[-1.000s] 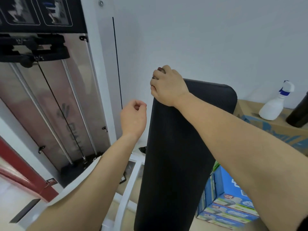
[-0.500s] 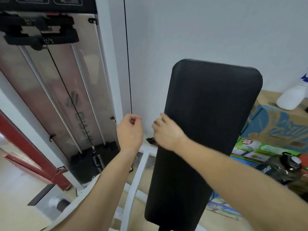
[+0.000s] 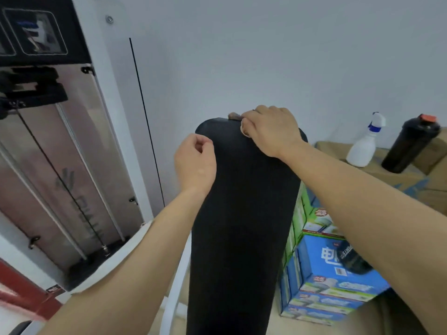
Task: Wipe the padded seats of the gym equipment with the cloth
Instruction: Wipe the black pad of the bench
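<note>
Only one view here, the head cam, so here's what we've got.

The right hand point(image 3: 271, 131) is up on the top edge of the black pad point(image 3: 242, 226), fingers curled over the rim and clamped on the cloth point(image 3: 234, 115). Only a little brownish tuft of it pokes out past the fingertips; the rest is hidden under the hand. We reckon it's up there because that's the natural place to begin a downward swipe along an upright pad like this one.

The left hand point(image 3: 196, 163) sits just beside the pad's left edge, curled into a fist with nothing in it. It looks to us like it's just along for balance. We can't tell whether it touches the pad.

Off to the right, a white spray bottle point(image 3: 364, 146) and a dark shaker bottle point(image 3: 411, 143) stand on a cardboard box point(image 3: 411, 180), parked within reach, probably for re-wetting the cloth.

Head count: two hands, one pad in view, one cloth, two bottles, one cardboard box. There's also a stack of blue cartons point(image 3: 333, 274) below it, too jumbled for us to count properly. The cable machine point(image 3: 60, 165) is on the left.
</note>
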`<state>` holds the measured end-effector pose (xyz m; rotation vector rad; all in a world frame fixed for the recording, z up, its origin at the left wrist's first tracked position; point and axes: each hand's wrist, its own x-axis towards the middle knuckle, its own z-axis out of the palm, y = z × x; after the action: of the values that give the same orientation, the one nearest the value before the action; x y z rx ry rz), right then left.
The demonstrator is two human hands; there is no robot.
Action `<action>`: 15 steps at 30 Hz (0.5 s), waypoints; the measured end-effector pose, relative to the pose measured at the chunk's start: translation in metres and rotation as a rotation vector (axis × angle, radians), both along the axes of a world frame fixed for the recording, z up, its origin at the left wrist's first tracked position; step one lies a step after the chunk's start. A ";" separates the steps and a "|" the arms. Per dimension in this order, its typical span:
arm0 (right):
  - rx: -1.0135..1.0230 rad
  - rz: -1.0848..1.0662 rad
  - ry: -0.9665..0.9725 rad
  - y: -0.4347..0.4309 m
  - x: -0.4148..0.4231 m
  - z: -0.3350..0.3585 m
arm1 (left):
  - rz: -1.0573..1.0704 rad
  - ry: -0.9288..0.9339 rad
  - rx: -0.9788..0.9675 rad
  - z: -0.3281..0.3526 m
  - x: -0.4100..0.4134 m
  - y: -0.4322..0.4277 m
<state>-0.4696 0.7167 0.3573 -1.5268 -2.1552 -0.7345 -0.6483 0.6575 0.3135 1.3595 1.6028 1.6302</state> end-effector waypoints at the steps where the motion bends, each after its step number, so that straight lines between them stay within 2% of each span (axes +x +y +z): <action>1: 0.004 0.008 0.044 -0.004 0.017 -0.004 | -0.012 0.002 0.006 0.001 0.011 0.001; 6: 0.016 0.065 0.349 -0.013 0.050 -0.023 | -0.096 0.046 0.020 -0.006 0.055 -0.004; 9: 0.119 0.100 0.678 -0.022 0.048 -0.035 | -0.129 0.088 0.033 -0.015 0.063 -0.007; 12: 0.238 0.039 0.941 -0.032 0.043 -0.054 | -0.152 0.132 0.032 -0.031 0.059 -0.011; 15: 0.310 -0.078 1.064 -0.036 0.044 -0.080 | -0.162 0.161 0.015 -0.050 0.053 -0.015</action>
<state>-0.4251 0.6812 0.2773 -1.3653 -1.1353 -0.1566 -0.5953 0.6421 0.2636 1.6194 1.5256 1.4730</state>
